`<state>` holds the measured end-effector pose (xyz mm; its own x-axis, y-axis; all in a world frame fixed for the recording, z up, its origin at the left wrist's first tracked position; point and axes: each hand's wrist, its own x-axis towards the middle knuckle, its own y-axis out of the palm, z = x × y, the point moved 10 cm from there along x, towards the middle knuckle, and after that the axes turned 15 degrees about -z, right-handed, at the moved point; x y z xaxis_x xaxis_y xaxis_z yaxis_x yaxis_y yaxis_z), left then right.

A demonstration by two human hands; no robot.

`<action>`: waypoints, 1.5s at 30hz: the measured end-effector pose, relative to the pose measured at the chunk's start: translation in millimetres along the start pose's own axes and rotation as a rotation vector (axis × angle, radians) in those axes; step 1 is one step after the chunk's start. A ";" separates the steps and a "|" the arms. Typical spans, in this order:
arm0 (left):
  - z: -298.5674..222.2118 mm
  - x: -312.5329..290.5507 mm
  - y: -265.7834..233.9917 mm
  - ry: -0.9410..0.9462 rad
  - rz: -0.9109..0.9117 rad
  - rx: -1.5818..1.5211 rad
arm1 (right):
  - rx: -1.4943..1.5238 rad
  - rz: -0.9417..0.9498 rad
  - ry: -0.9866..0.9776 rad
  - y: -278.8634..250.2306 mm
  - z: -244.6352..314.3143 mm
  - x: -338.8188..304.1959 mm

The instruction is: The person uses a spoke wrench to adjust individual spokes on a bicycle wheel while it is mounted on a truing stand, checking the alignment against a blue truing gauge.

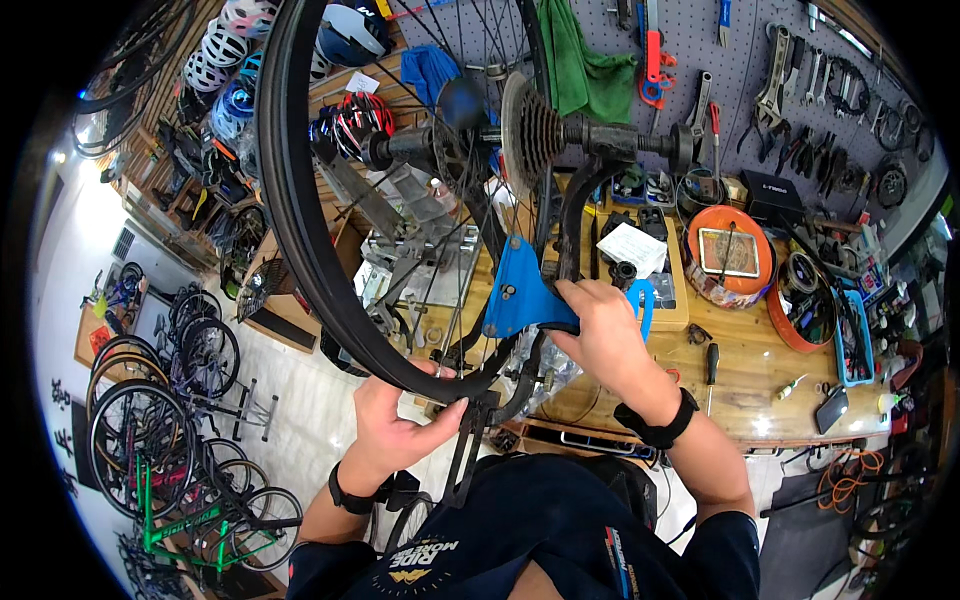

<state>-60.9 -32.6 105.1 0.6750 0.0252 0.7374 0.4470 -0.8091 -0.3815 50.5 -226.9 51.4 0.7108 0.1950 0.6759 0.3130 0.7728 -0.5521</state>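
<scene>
A bicycle wheel with a black rim (290, 230) stands upright in a dark truing stand (585, 195). Its cassette (528, 135) sits right of the hub. My left hand (392, 425) is closed around the lower part of the rim, thumb on the near side and fingertips by the spokes. In my right hand (605, 330) is a blue spoke tension meter (520, 290); the fingers wrap its body beside the spokes, partly hiding it. Whether the meter is hooked on a spoke, I cannot tell.
A wooden workbench (760, 400) carries an orange round tin (730, 225), a screwdriver (712, 370) and a blue basket (855, 335). Tools hang on the pegboard (740, 75) behind. Helmets (225, 45) and parked bicycles (180, 520) are at left. An orange cable (850, 480) lies at right.
</scene>
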 end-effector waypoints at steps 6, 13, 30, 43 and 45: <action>-0.2 -1.6 1.8 0.037 0.026 0.054 | 0.032 0.027 -0.004 8.1 1.6 -6.0; 10.6 -9.8 7.4 -0.052 0.044 0.016 | 0.032 0.043 -0.023 6.1 2.8 -1.0; -26.6 26.5 -32.3 -0.057 -0.113 -0.152 | -0.231 0.022 -0.149 8.2 18.1 5.2; -25.8 25.1 -30.1 -0.122 -0.104 -0.202 | -0.375 -0.115 -0.220 5.8 21.0 2.5; -25.5 25.0 -28.7 -0.128 -0.115 -0.210 | -0.351 -0.084 -0.209 8.4 18.8 2.8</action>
<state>-71.9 -23.8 148.8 0.7011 0.1872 0.6881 0.4028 -0.9002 -0.1656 43.3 -208.5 57.8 0.5419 0.2868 0.7900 0.5853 0.5458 -0.5996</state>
